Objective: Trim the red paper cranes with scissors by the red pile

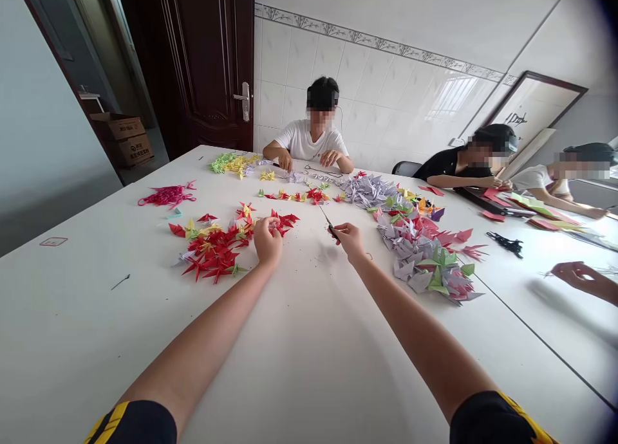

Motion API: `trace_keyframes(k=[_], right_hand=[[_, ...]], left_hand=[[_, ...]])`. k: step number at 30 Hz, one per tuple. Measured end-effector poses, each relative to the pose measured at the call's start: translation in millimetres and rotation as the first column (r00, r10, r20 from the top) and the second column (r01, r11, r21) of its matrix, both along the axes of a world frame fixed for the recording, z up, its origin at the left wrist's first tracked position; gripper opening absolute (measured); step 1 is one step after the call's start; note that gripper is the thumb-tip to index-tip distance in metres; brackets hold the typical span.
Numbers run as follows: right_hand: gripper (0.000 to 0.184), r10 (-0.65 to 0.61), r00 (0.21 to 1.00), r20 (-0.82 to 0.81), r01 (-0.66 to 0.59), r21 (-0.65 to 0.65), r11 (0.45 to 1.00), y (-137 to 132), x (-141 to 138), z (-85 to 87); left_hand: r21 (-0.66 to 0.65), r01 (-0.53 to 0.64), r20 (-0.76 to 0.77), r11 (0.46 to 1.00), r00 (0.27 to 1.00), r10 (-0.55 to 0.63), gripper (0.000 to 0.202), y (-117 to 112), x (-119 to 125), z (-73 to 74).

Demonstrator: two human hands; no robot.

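Observation:
My left hand (268, 241) is closed, with its fingertips on a red paper crane (286, 221). Beside it, to the left, spreads a loose heap of red and yellow paper cranes (212, 248). My right hand (348, 239) grips a slim, pointed tool (326, 218) by its dark handle; its tip points away from me. The tool's exact kind is too small to tell. To the right of that hand lies a big pile of pale lilac, pink and green paper cranes (420, 251).
A tangle of magenta cord (168, 194) lies on the white table (299, 367) at left. Opposite sits a person in white (313, 138) by a row of small cranes (294, 196). Other people fold paper at right; another person's hand (582, 280) reaches in near black strings (505, 244).

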State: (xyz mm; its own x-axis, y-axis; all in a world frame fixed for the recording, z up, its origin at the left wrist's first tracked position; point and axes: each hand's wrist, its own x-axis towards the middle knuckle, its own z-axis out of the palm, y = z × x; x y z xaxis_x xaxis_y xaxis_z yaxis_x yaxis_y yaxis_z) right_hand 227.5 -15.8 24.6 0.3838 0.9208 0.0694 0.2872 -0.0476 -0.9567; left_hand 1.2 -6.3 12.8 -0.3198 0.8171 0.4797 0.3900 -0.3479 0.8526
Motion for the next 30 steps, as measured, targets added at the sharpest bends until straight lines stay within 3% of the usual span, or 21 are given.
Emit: trace_keyframes(k=[4, 7, 11, 14, 19, 30], right_hand=[[0.035, 0.066, 0.993, -0.101, -0.061, 0.050, 0.997, -34.8, -7.3, 6.0], [0.033, 0.139, 0.979, -0.149, -0.128, 0.082, 0.988, -60.5, -12.3, 8.6], [0.032, 0.149, 0.979, -0.138, -0.140, 0.078, 0.987, -80.9, -16.4, -1.7], [0.031, 0.144, 0.986, -0.082, -0.133, 0.135, 0.982, -84.9, -19.0, -14.3], [0.021, 0.055, 0.983, 0.174, -0.098, 0.251, 0.963, -86.7, -22.9, -25.2], [0.017, 0.112, 0.955, 0.276, -0.183, 0.246, 0.952, -92.3, -29.8, -24.4]], left_hand=[[-0.015, -0.089, 0.001, 0.996, 0.996, 0.089, 0.036, 5.4, -3.3, -2.7], [-0.021, -0.050, -0.036, 0.999, 0.998, 0.050, 0.036, 8.7, -4.6, -6.2], [-0.033, -0.014, -0.090, 0.999, 0.996, 0.011, 0.035, 11.8, -4.6, -11.1], [-0.059, -0.044, -0.120, 0.997, 0.992, 0.037, 0.032, 14.2, -4.7, -14.7], [-0.109, -0.058, -0.186, 0.992, 0.982, 0.037, 0.030, 17.4, -5.8, -18.9], [-0.096, -0.025, -0.128, 0.995, 0.992, 0.012, 0.035, 15.9, -13.3, -12.9]])
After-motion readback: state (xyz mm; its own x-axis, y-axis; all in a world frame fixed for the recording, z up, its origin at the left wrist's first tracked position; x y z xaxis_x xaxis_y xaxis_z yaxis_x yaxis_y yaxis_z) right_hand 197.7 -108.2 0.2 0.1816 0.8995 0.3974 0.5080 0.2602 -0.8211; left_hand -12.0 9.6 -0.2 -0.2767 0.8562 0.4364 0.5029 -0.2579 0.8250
